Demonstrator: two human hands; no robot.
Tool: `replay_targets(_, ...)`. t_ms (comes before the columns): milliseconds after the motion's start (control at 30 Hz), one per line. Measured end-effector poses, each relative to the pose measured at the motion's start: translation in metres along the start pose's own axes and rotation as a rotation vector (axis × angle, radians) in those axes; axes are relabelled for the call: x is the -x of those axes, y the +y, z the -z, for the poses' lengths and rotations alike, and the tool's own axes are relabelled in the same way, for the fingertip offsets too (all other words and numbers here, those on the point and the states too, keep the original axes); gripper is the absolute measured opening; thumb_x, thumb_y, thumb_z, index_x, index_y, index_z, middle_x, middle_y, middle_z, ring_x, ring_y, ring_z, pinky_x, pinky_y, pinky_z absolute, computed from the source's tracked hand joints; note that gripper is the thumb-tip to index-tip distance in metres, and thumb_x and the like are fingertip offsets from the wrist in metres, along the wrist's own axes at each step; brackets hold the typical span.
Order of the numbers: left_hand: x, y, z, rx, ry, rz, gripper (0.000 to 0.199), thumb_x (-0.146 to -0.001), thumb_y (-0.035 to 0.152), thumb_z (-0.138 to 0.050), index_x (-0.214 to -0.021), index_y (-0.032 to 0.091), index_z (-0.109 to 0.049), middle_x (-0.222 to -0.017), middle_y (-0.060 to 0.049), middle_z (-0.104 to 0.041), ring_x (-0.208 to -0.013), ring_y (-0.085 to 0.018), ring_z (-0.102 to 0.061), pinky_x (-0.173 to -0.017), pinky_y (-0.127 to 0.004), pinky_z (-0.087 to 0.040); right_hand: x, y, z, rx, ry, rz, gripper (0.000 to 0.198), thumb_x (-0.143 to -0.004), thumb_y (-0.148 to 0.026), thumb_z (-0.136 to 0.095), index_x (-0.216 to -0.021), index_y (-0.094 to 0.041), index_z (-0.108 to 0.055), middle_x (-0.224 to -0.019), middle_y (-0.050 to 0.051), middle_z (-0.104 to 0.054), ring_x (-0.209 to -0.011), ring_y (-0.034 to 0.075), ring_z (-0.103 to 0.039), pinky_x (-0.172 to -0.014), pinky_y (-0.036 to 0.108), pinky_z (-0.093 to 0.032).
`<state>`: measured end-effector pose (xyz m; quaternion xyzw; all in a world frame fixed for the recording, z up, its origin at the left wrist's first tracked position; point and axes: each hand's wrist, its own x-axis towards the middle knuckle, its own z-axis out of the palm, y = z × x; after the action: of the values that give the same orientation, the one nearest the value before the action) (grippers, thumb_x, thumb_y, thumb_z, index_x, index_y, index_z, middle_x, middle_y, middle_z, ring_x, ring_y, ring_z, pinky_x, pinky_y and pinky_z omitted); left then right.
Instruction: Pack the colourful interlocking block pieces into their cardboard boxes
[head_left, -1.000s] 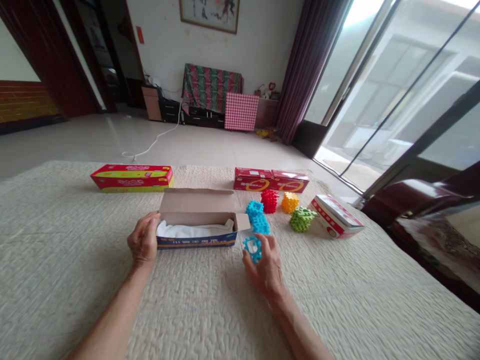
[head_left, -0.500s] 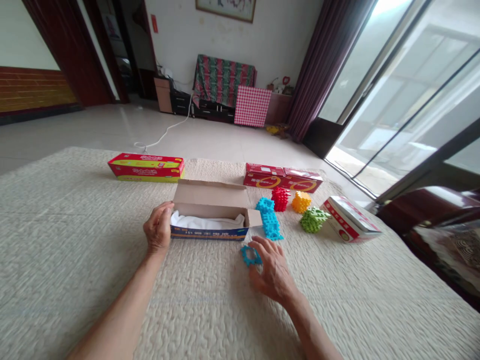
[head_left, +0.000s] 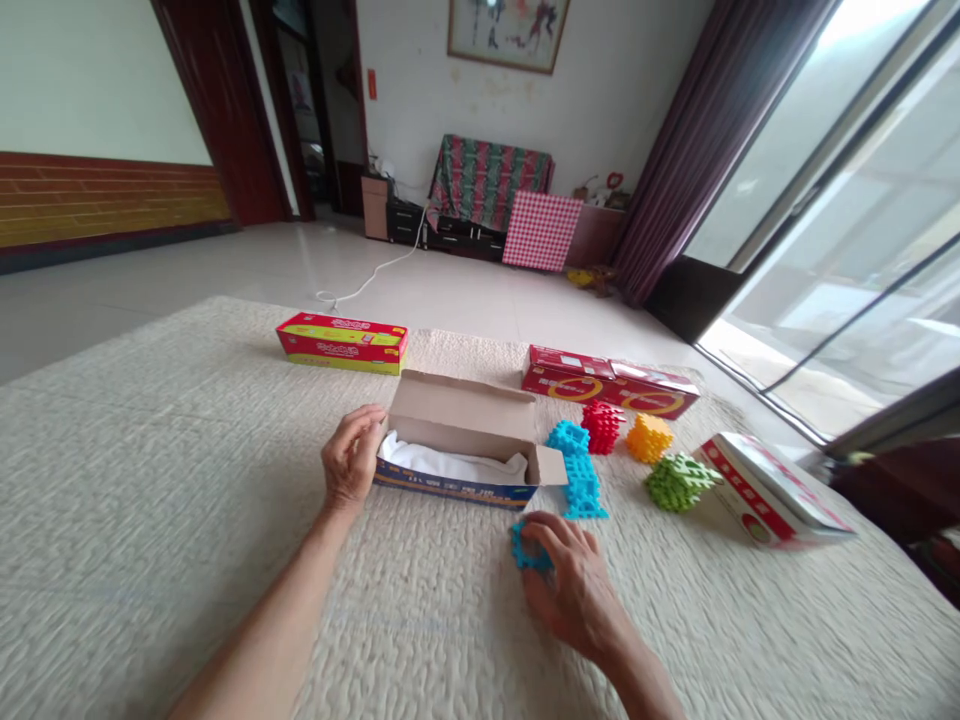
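Observation:
An open cardboard box (head_left: 450,492) with a blue printed front stands on the cream cover, its lid flap raised at the back. White cloth (head_left: 450,464) lies inside it. My left hand (head_left: 352,455) grips the box's left end. In front of the box's right corner, a loose blue plastic building block (head_left: 517,550) lies on the cover, and the fingers and thumb of my right hand (head_left: 574,580) close around its right side. Just beyond are more blue blocks (head_left: 581,485) joined together, a red block stack (head_left: 601,427), a yellow one (head_left: 649,438) and a green one (head_left: 679,482).
A red and yellow-green box (head_left: 343,345) lies at the back left. Dark red boxes (head_left: 570,378) stand end to end at the back right. A white and red carton (head_left: 776,490) sits at the right. Everything rests on a quilted cover (head_left: 187,450).
The view has swung left, so everything appears further right. My right hand's fingers and thumb have come in around the loose blue block. My left hand stays at the box's end.

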<state>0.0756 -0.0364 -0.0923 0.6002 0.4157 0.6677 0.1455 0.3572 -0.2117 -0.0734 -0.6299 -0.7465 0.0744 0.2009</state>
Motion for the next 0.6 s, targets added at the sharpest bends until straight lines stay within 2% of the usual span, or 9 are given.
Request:
replay_targets(100,-0.022,0.009,0.01,-0.087,-0.143,-0.068,0.02,-0.085,0.028,-0.054,-0.093,0.018,-0.07,-0.107,-0.008,-0.07,-0.105,-0.021,-0.065,-0.088,-0.034,-0.054,0.001,0.004,-0.002,0.001,0.023,0.004,0.031,-0.073,-0.013,-0.056,-0.101,-0.024,-0.06,-0.115,0.008,-0.064,-0.101,0.026,-0.06,-0.088,0.045,-0.045)
replay_targets(167,-0.039,0.015,0.011,-0.149,-0.279,-0.13,0.02,-0.084,0.027,-0.055,-0.092,0.019,-0.071,-0.107,-0.008,-0.071,-0.104,-0.021,-0.065,-0.094,-0.036,-0.053,0.004,0.006,0.001,-0.018,0.05,0.032,0.031,-0.072,-0.014,-0.058,-0.101,-0.025,-0.06,-0.113,0.008,-0.064,-0.1,0.026,-0.061,-0.086,0.045,-0.049)
replay_targets(267,-0.061,0.021,0.004,-0.208,-0.42,-0.231,0.02,-0.082,0.024,-0.057,-0.093,0.021,-0.073,-0.115,-0.007,-0.07,-0.109,-0.021,-0.064,-0.101,-0.038,-0.049,0.008,0.001,0.013,-0.09,0.069,0.106,0.037,-0.075,-0.016,-0.06,-0.11,-0.028,-0.058,-0.114,0.008,-0.064,-0.101,0.026,-0.063,-0.083,0.042,-0.054)
replay_targets(367,-0.068,0.018,-0.009,-0.184,-0.518,-0.318,0.024,-0.082,0.016,-0.054,-0.098,0.02,-0.072,-0.12,-0.008,-0.068,-0.111,-0.02,-0.064,-0.099,-0.038,-0.051,0.0,-0.014,0.035,-0.149,0.1,0.16,0.044,-0.079,-0.021,-0.06,-0.121,-0.032,-0.054,-0.12,0.007,-0.063,-0.104,0.025,-0.064,-0.081,0.039,-0.057)
replay_targets(500,-0.066,0.009,-0.019,-0.158,-0.596,-0.366,0.027,-0.084,0.01,-0.049,-0.093,0.02,-0.073,-0.104,-0.006,-0.074,-0.1,-0.017,-0.068,-0.093,-0.034,-0.054,-0.047,-0.044,0.055,-0.209,0.104,0.194,0.041,-0.081,-0.024,-0.061,-0.121,-0.03,-0.055,-0.121,0.007,-0.062,-0.106,0.025,-0.063,-0.084,0.038,-0.055)
replay_targets(600,-0.063,0.006,-0.017,-0.118,-0.587,-0.305,0.032,-0.084,0.008,-0.045,-0.097,0.019,-0.072,-0.103,-0.006,-0.074,-0.1,-0.016,-0.068,-0.092,-0.032,-0.054,-0.095,-0.064,0.052,-0.226,0.103,0.253,0.035,-0.078,-0.025,-0.063,-0.113,-0.025,-0.059,-0.109,0.006,-0.066,-0.095,0.021,-0.065,-0.083,0.034,-0.052)
